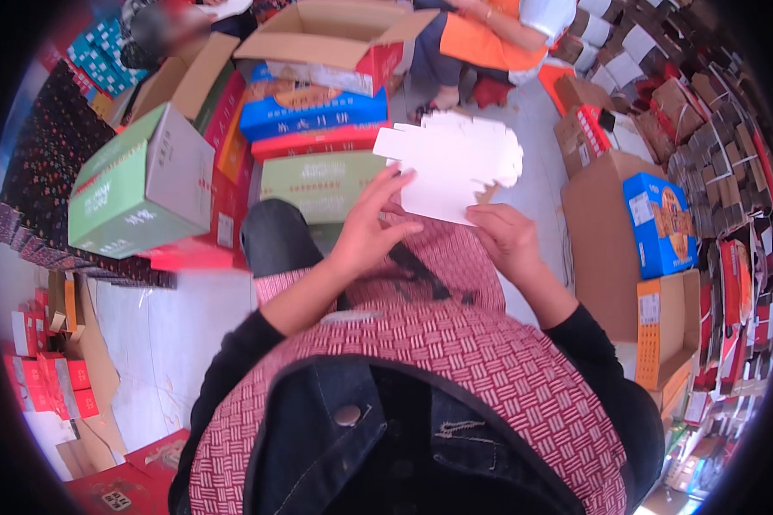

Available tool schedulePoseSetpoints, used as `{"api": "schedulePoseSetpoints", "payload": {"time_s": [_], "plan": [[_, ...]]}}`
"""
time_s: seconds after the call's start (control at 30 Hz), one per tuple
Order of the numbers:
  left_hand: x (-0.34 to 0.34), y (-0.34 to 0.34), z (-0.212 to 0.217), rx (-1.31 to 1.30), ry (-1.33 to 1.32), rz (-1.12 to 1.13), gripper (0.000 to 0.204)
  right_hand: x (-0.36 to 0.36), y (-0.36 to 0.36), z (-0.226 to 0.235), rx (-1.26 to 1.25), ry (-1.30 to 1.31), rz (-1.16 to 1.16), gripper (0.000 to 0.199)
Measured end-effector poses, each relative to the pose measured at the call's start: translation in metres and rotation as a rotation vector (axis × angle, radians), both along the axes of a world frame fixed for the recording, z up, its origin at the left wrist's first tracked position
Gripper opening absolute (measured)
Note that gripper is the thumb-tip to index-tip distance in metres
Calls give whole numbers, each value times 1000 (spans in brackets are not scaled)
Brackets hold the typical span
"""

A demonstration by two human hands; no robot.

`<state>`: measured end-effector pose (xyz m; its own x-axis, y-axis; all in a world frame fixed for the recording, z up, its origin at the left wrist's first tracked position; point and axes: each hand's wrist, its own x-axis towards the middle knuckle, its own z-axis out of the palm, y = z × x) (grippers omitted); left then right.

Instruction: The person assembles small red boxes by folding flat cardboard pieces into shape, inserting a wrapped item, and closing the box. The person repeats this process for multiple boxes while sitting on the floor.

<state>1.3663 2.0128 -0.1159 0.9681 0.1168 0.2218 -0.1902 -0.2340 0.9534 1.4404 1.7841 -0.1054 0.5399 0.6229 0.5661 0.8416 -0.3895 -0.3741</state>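
A white flat cardboard box blank (455, 163) with cut tabs and flaps along its edges is in front of me, above my lap. My right hand (507, 236) pinches its lower right corner between thumb and fingers. At the blank's left edge, my left hand (369, 227) touches the card with its fingertips, its thumb stretched out apart from them. A patterned red-and-white apron (455, 343) covers my lap below the blank.
Ahead stand stacked cartons: an open brown carton (331, 39), a blue box (313, 112) and a pale green box (313, 184). A green-and-white carton (142, 184) sits left. To the right are a tall brown carton (605, 240) and bundled flat cardboard (704, 163). A person in orange (489, 39) sits ahead.
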Motion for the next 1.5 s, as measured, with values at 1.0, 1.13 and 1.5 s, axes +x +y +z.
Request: {"api": "schedulePoseSetpoints", "payload": {"time_s": [1.0,1.13,1.5], "plan": [[-13,6,-83,-579,393,-153,4,-31,25,-75,602,1658,-234,8],[-17,6,-87,-571,458,-101,7,-33,35,-74,622,1674,-311,9],[-21,4,-84,-744,541,-70,35,-38,35,-78,641,1706,-333,13]]}}
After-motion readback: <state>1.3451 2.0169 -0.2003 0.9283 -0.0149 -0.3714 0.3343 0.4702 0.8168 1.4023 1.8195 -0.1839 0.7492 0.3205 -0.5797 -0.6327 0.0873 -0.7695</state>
